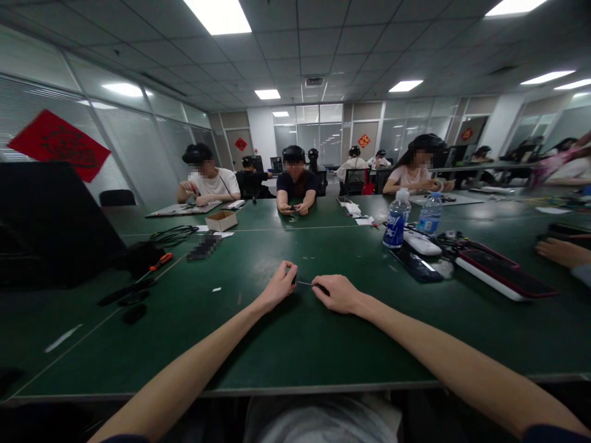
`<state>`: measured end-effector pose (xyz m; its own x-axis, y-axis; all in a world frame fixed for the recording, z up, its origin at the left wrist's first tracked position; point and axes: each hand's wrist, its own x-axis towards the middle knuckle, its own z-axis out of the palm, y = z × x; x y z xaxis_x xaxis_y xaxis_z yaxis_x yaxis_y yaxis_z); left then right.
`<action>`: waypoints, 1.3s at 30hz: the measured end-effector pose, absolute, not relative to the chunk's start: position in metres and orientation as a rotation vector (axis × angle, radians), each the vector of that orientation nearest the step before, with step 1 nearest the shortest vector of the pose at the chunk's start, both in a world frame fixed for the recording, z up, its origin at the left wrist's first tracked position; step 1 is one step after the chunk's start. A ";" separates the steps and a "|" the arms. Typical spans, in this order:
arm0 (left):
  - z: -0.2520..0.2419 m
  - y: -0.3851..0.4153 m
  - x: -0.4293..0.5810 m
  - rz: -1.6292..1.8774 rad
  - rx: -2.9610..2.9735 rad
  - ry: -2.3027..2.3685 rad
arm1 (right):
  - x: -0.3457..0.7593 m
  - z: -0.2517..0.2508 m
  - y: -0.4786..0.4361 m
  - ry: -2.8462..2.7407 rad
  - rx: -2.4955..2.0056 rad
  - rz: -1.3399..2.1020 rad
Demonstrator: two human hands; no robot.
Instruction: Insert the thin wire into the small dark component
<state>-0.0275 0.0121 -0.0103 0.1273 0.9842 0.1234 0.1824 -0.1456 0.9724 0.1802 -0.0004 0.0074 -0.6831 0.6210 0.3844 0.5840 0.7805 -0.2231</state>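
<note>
While the person's left hand (281,286) pinches one small dark piece (294,279) between thumb and fingers, the right hand (338,294) is closed round one black-handled tool (321,288), its thin metal shaft (304,283) pointing at the piece; whether they touch cannot be told, as the fingers hide most of both. The two things are around the middle of the green tabletop (286,354), well back from its near edge. One white scrap (217,289) lies left of the left hand. Towards the right edge stand two bottles (393,221) with blue labels, among one white device (422,242), one dark phone-like slab (415,264) and one red-edged slab (508,271). Towards the left edge are one open carton (221,220), one orange-handled tool (161,262) and black cables (173,234), while one big black panel (50,221) blocks part of the view; three people sit along the far edge
</note>
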 end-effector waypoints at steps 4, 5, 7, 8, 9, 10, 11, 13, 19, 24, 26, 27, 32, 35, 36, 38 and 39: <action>-0.010 0.012 -0.028 1.131 1.512 1.153 | 0.180 0.008 -0.001 -2.530 -0.913 0.127; -0.010 0.012 -0.028 1.133 1.511 1.148 | 0.180 0.009 -0.001 -2.531 -0.912 0.131; -0.010 0.012 -0.028 1.134 1.509 1.148 | 0.180 0.010 -0.001 -2.534 -0.908 0.143; -0.010 0.012 -0.027 1.131 1.508 1.151 | 0.180 0.010 -0.002 -2.533 -0.909 0.147; -0.010 0.012 -0.027 1.125 1.508 1.155 | 0.181 0.011 -0.002 -2.531 -0.910 0.152; -0.010 0.012 -0.027 1.118 1.507 1.156 | 0.181 0.011 -0.003 -2.530 -0.912 0.156; -0.010 0.012 -0.027 1.113 1.507 1.156 | 0.181 0.012 -0.003 -2.528 -0.913 0.159; -0.010 0.011 -0.028 1.104 1.510 1.147 | 0.181 0.014 -0.005 -2.528 -0.919 0.165; -0.007 0.009 -0.027 1.108 1.507 1.163 | 0.180 0.019 -0.010 -2.539 -0.958 0.181; -0.006 0.008 -0.027 1.119 1.508 1.140 | 0.179 0.019 -0.010 -2.545 -0.960 0.178; -0.005 0.008 -0.027 1.120 1.507 1.151 | 0.178 0.019 -0.010 -2.536 -0.959 0.156; -0.005 0.008 -0.027 1.122 1.504 1.160 | 0.178 0.018 -0.010 -2.531 -0.962 0.144; -0.007 0.009 -0.027 1.135 1.485 1.147 | 0.177 0.018 -0.013 -2.525 -0.990 0.133; -0.008 0.010 -0.028 1.137 1.465 1.154 | 0.176 0.019 -0.015 -2.512 -1.022 0.125; -0.009 0.011 -0.028 1.138 1.458 1.157 | 0.175 0.019 -0.015 -2.506 -1.030 0.121; -0.009 0.011 -0.028 1.142 1.451 1.152 | 0.175 0.018 -0.016 -2.494 -1.038 0.117; -0.009 0.012 -0.028 1.144 1.448 1.149 | 0.174 0.018 -0.016 -2.487 -1.042 0.115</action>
<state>-0.0278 0.0116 -0.0091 0.1283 0.9852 0.1139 0.1180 -0.1292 0.9846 0.1743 -0.0157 0.0180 -0.6200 0.6955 0.3632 0.6591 0.7128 -0.2399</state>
